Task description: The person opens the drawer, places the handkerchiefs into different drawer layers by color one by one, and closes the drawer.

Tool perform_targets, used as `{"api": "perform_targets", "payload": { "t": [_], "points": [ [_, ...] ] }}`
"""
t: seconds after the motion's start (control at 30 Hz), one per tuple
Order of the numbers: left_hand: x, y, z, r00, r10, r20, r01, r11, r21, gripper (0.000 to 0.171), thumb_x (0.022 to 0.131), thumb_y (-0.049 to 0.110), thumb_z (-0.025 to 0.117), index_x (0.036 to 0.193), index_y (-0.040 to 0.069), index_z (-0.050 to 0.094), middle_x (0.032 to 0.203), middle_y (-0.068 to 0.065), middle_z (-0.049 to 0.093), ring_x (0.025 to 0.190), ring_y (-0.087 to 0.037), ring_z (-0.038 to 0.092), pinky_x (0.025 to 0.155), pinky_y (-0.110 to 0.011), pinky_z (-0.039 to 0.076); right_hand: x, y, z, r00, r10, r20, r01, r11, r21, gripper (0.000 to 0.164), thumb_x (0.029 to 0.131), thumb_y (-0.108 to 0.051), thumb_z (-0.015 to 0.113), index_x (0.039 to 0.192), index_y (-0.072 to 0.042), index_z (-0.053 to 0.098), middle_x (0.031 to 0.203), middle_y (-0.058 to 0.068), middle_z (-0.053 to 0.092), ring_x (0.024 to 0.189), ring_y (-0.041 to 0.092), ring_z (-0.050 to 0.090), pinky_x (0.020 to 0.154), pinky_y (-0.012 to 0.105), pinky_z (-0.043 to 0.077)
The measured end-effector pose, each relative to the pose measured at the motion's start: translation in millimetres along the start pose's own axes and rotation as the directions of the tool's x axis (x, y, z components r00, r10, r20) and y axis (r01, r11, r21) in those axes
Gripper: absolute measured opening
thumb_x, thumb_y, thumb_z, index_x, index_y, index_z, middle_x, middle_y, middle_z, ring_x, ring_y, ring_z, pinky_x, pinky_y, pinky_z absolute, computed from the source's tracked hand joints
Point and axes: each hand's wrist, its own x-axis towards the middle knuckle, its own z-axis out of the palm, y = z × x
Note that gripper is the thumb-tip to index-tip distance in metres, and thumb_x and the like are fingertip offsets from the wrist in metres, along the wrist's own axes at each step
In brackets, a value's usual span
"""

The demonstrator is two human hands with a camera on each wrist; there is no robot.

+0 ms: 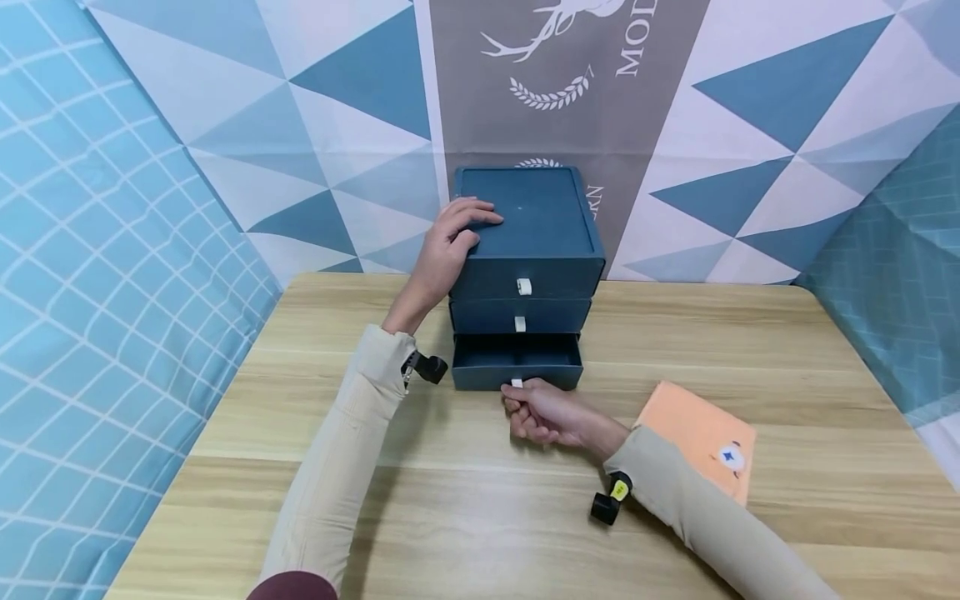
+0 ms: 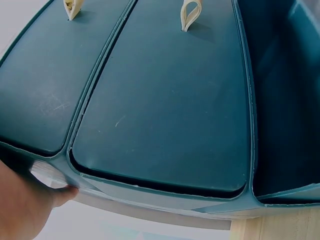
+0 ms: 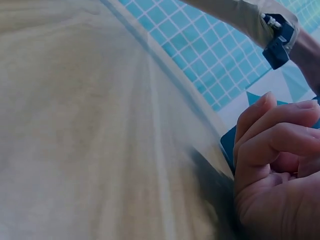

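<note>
A dark blue three-drawer box stands at the back of the table. Its bottom drawer is pulled partway out, and the inside that shows is dark. The upper two drawers are closed, each with a pale loop tab. My left hand rests on the box's top left edge, fingers on top and thumb by the side. With thumb and curled fingers, my right hand pinches the white pull tab of the bottom drawer. In the right wrist view the fingers are curled and the tab is hidden.
An orange folded cloth with a small face patch lies on the wooden table at right, partly under the right forearm. Patterned cloth hangs behind the box, and a blue checked cloth is along the left side.
</note>
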Motion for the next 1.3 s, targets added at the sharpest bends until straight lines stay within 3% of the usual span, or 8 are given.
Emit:
{"api": "perform_targets", "payload": {
  "t": [0.33,1.03,1.3],
  "points": [
    [-1.5,0.0,-0.5,1.0,0.002,0.001,-0.002,1.0,-0.005,0.04,0.099,0.005,0.038,0.121,0.009,0.07,0.141,-0.006,0.053,0.143,-0.012,0.03,0.118,-0.029,0.018,-13,10,5,0.996,0.054,0.073,-0.055,0.998,0.017,0.037,0.108,-0.034,0.039,0.079,-0.011,0.041,0.057,0.001,0.052,0.032,0.002,0.036,0.032,0.018,0.024],
    [-1.1,-1.9,-0.1,1.0,-0.005,0.005,0.005,1.0,-0.01,0.04,0.099,0.006,0.038,0.121,0.011,0.071,0.141,-0.003,0.054,0.142,-0.006,0.03,0.118,-0.028,0.017,-28,26,10,0.989,0.058,0.134,-0.059,0.998,0.0,0.037,0.108,-0.034,0.038,0.08,-0.011,0.044,0.055,-0.002,0.055,0.033,0.002,0.038,0.032,0.017,0.027],
    [-0.2,0.5,-0.1,1.0,-0.003,-0.002,0.003,1.0,-0.004,0.04,0.099,0.003,0.038,0.121,0.01,0.07,0.142,-0.005,0.054,0.143,-0.012,0.03,0.118,-0.027,0.017,-40,34,17,0.984,0.065,0.168,-0.07,0.997,0.022,0.038,0.108,-0.035,0.038,0.079,-0.012,0.043,0.056,-0.003,0.055,0.033,0.001,0.036,0.031,0.017,0.027]
  ]
}}
